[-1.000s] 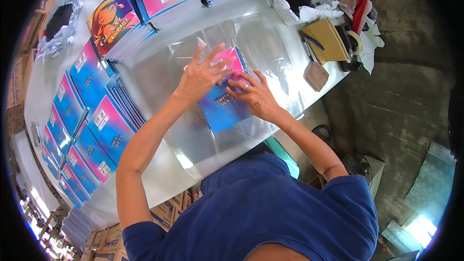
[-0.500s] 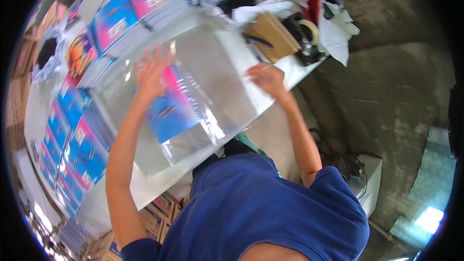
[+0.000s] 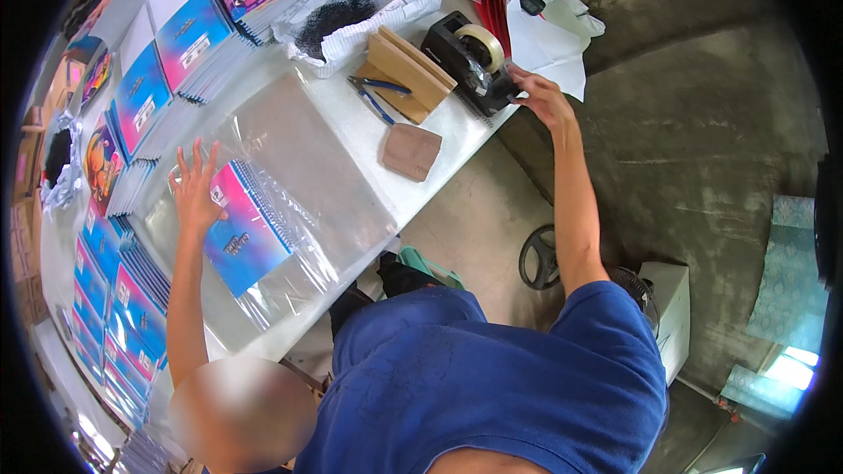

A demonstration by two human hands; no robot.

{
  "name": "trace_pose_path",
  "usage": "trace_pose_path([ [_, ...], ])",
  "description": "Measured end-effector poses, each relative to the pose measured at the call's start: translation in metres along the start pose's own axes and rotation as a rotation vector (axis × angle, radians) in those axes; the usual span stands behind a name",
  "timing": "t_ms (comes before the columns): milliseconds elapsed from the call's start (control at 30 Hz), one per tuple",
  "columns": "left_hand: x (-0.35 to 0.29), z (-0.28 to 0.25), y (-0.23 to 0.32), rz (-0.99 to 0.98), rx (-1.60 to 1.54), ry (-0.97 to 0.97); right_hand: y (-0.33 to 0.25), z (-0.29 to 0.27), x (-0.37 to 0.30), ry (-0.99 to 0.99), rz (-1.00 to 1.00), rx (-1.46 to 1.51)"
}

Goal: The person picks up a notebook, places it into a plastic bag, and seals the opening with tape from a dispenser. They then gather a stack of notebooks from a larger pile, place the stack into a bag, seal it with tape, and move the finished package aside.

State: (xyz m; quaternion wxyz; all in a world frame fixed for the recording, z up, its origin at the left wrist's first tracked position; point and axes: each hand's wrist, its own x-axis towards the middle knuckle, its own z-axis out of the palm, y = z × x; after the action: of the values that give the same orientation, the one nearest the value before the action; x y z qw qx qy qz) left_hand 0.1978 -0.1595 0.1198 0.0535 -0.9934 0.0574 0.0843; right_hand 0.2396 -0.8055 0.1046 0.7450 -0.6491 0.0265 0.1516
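A spiral-bound notebook [image 3: 246, 241] with a pink and blue cover lies in or under clear plastic film [image 3: 303, 254] on the table. My left hand [image 3: 198, 189] rests on its upper left part, fingers spread, the thumb reaching over the cover's edge. At the near end of a black tape dispenser [image 3: 465, 57] my right hand [image 3: 546, 99] has its fingers bent and drawn together against the dispenser's tip. What those fingers pinch is too small to make out. A roll of clear tape [image 3: 481, 46] sits in the dispenser.
Stacked notebooks [image 3: 189, 39] fill the table's left and far sides. Beside the dispenser are a brown cardboard piece [image 3: 408, 75], blue-handled pliers [image 3: 378, 92] and a brown block [image 3: 411, 152]. A paper-lined tray of black pieces [image 3: 338, 17] lies behind; a fan [image 3: 632, 290] stands right.
My right hand has moved from near the table's edge to the tape dispenser. The brown block now shows where that hand was. My left hand stays on the notebook; the whole view has shifted.
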Motion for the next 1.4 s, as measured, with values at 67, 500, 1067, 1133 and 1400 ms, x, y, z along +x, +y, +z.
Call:
trace_pose_path([
  [67, 0.001, 0.004, -0.003, 0.008, -0.009, 0.025, 0.036, -0.005, -0.014, 0.029, -0.131, 0.133],
  [500, 0.003, 0.015, -0.036, 0.102, -0.224, 0.01, 0.007, 0.179, -0.002, -0.041, 0.0, -0.857],
  [1067, 0.01, 0.026, -0.051, 0.228, -0.37, 0.017, 0.059, 0.548, 0.075, -0.509, -0.009, -1.669],
  [1133, -0.008, 0.027, -0.059, 0.198, -0.413, 0.176, 0.053, 0.534, 0.077, -0.51, 0.027, -1.719],
  [1400, -0.076, 0.115, -0.089, -0.255, -0.691, -0.021, 0.104, 0.482, 0.071, -0.323, -0.077, -1.11],
])
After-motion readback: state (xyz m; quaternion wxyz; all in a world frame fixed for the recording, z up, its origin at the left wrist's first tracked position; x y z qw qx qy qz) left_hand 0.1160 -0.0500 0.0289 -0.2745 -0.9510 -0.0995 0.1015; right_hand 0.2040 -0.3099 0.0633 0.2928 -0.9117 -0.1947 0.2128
